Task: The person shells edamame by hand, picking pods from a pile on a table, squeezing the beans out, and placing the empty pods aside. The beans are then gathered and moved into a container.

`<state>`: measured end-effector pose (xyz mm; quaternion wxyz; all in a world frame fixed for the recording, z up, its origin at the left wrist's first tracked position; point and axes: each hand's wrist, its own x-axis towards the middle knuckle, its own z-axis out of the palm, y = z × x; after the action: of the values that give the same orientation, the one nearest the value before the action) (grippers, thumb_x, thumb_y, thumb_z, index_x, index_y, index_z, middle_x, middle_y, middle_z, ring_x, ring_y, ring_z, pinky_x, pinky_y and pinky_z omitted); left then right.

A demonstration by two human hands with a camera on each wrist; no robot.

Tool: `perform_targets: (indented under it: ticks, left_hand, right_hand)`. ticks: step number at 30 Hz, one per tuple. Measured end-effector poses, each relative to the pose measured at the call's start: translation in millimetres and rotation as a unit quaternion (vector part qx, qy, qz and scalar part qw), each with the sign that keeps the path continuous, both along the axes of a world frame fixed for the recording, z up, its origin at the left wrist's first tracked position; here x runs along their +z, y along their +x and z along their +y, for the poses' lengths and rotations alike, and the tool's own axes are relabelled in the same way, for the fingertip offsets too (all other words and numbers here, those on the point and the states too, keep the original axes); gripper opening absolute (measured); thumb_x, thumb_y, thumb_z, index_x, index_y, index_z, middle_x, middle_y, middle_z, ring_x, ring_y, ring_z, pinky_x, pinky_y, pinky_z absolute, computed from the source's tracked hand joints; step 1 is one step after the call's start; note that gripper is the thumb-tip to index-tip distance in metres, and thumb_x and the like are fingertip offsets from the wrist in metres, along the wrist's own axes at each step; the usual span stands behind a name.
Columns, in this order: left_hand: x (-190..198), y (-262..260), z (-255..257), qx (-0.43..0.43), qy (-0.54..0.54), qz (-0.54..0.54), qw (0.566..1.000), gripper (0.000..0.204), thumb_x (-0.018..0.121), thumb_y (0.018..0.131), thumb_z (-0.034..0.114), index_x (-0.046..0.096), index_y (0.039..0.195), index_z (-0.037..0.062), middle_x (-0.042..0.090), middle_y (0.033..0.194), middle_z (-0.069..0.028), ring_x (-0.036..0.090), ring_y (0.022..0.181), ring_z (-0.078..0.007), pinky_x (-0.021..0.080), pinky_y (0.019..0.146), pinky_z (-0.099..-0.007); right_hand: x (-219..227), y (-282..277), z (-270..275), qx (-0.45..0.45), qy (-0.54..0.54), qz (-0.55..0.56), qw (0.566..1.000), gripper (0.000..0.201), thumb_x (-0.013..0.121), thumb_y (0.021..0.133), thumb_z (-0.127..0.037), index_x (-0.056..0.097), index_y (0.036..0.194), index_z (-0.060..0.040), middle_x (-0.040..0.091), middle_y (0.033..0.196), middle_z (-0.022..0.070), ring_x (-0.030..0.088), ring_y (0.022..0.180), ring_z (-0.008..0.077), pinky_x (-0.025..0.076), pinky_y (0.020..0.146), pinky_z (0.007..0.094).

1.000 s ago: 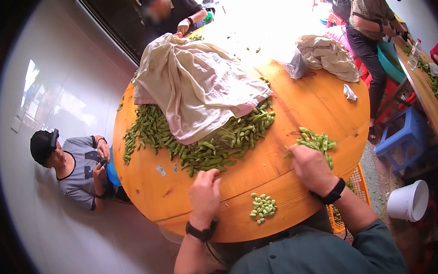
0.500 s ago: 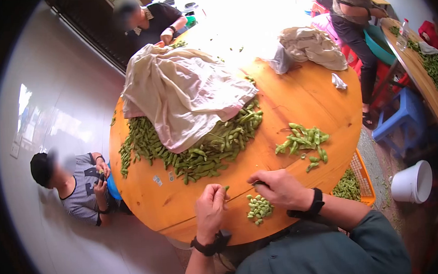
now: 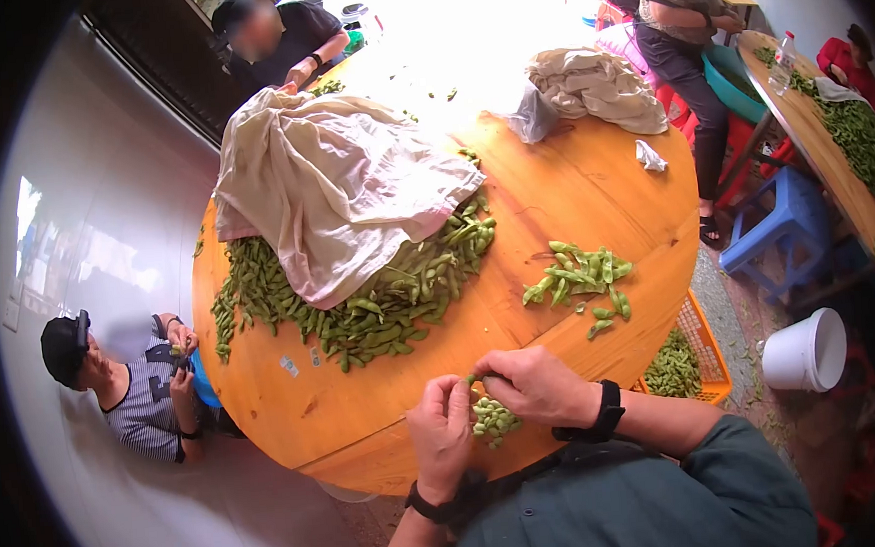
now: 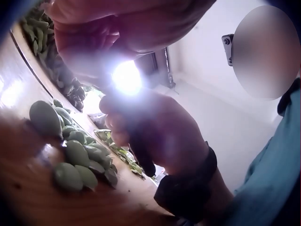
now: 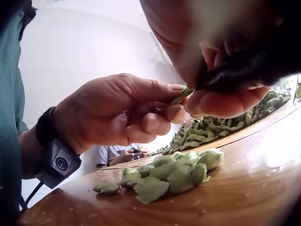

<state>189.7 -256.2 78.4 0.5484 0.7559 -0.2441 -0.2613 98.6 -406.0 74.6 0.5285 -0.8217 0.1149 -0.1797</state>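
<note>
My left hand (image 5: 106, 110) pinches 1 green soybean pod (image 5: 181, 97), my right hand (image 3: 539, 383) its other end, above the shelled beans (image 5: 176, 173) on the wooden table (image 3: 572, 185). I'm likely splitting it; next calls for thumb pressure.

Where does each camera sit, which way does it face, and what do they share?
Head: on the head, facing forward and down at the round table; left hand, right hand, forearms and shirt show.
Left wrist: on that wrist, facing across to the right hand; shelled beans lie at lower left, both hands and some shirt show.
Right wrist: on that wrist, facing across to the left hand and a pinched pod, the pod pile behind; both hands and some shirt show.
Both wrist views share the shelled beans, seen from roughly opposite sides.
</note>
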Motion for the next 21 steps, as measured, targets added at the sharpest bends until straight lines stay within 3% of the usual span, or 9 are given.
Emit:
perform_targets:
  ticks: [6, 8, 9, 11, 15, 18, 19, 20, 21]
  left_hand:
    - [-6, -1, 2, 0.008, -0.014, -0.033, 0.999, 0.014, 0.059, 0.101, 0.015, 0.059, 0.098, 0.0009, 0.062, 0.078, -0.0014, 0.057, 0.062, -0.0061, 0.045, 0.054, -0.0210]
    - [-8, -2, 1, -0.005, 0.030, -0.215, 0.976, 0.011, 0.060, 0.099, 0.010, 0.060, 0.095, 0.0000, 0.062, 0.074, -0.0048, 0.057, 0.060, -0.0100, 0.045, 0.054, -0.0258]
    - [-7, -3, -2, -0.008, 0.027, -0.213, 0.977, 0.011, 0.060, 0.099, 0.010, 0.060, 0.095, 0.0000, 0.062, 0.074, -0.0048, 0.057, 0.060, -0.0100, 0.045, 0.054, -0.0258]
    - [-2, -7, -6, -0.017, 0.010, -0.373, 0.927, 0.007, 0.059, 0.096, 0.006, 0.060, 0.093, -0.0006, 0.062, 0.071, -0.0093, 0.058, 0.058, -0.0146, 0.045, 0.054, -0.0300]
    - [1, -12, -8, -0.022, 0.012, -0.429, 0.903, 0.006, 0.060, 0.095, 0.005, 0.060, 0.093, -0.0001, 0.059, 0.070, -0.0118, 0.058, 0.058, -0.0180, 0.045, 0.054, -0.0332]
    - [1, -8, -5, -0.014, 0.010, -0.306, 0.952, 0.005, 0.062, 0.094, 0.006, 0.059, 0.093, 0.0021, 0.059, 0.070, -0.0124, 0.059, 0.059, -0.0284, 0.045, 0.054, -0.0368]
    - [3, -5, -5, -0.003, -0.026, -0.094, 0.995, 0.007, 0.061, 0.096, 0.008, 0.058, 0.094, 0.0026, 0.058, 0.069, -0.0079, 0.056, 0.057, -0.0208, 0.043, 0.052, -0.0318]
    - [5, -2, -3, 0.010, -0.061, 0.123, 0.990, 0.009, 0.061, 0.098, 0.011, 0.058, 0.094, 0.0030, 0.057, 0.069, -0.0033, 0.053, 0.055, -0.0133, 0.041, 0.050, -0.0267]
    - [3, 6, -1, -0.028, -0.095, 0.193, 0.976, 0.013, 0.057, 0.102, 0.016, 0.056, 0.096, 0.0042, 0.055, 0.071, 0.0019, 0.047, 0.056, -0.0040, 0.037, 0.049, -0.0191]
  right_hand:
    - [-9, 2, 3, -0.007, -0.040, -0.030, 0.999, 0.014, 0.059, 0.087, -0.007, 0.064, 0.098, 0.0012, 0.067, 0.082, 0.0204, 0.068, 0.076, 0.0362, 0.054, 0.067, 0.0417]
    - [-11, 3, 4, -0.008, -0.065, -0.038, 0.997, 0.013, 0.059, 0.087, -0.006, 0.062, 0.097, 0.0012, 0.066, 0.081, 0.0197, 0.067, 0.075, 0.0362, 0.054, 0.066, 0.0423]
    - [-11, 3, 5, -0.005, -0.088, -0.047, 0.995, 0.013, 0.059, 0.086, -0.005, 0.061, 0.097, 0.0012, 0.065, 0.081, 0.0191, 0.066, 0.075, 0.0362, 0.053, 0.066, 0.0429]
    - [-9, 3, 6, 0.003, -0.125, -0.043, 0.991, 0.012, 0.059, 0.086, -0.005, 0.059, 0.097, 0.0012, 0.064, 0.080, 0.0186, 0.066, 0.075, 0.0360, 0.053, 0.066, 0.0430]
    - [-10, 5, 6, 0.017, -0.145, -0.051, 0.988, 0.009, 0.057, 0.086, -0.005, 0.054, 0.093, 0.0004, 0.061, 0.079, 0.0188, 0.064, 0.076, 0.0376, 0.051, 0.064, 0.0447]
    - [-13, 5, 2, 0.032, -0.104, -0.056, 0.992, 0.007, 0.055, 0.088, -0.006, 0.052, 0.091, 0.0001, 0.061, 0.079, 0.0207, 0.063, 0.075, 0.0404, 0.050, 0.063, 0.0472]
    - [-13, 5, -1, 0.047, -0.081, -0.046, 0.995, 0.007, 0.054, 0.089, -0.005, 0.053, 0.092, 0.0005, 0.061, 0.078, 0.0215, 0.063, 0.076, 0.0415, 0.050, 0.064, 0.0478]
    - [-10, 4, -2, 0.050, -0.080, -0.047, 0.994, 0.007, 0.054, 0.089, -0.005, 0.053, 0.092, 0.0005, 0.061, 0.078, 0.0215, 0.063, 0.076, 0.0415, 0.050, 0.064, 0.0478]
    - [-6, 3, -4, 0.057, -0.044, -0.037, 0.997, 0.007, 0.054, 0.090, -0.006, 0.054, 0.092, 0.0005, 0.061, 0.078, 0.0222, 0.064, 0.077, 0.0423, 0.050, 0.064, 0.0478]
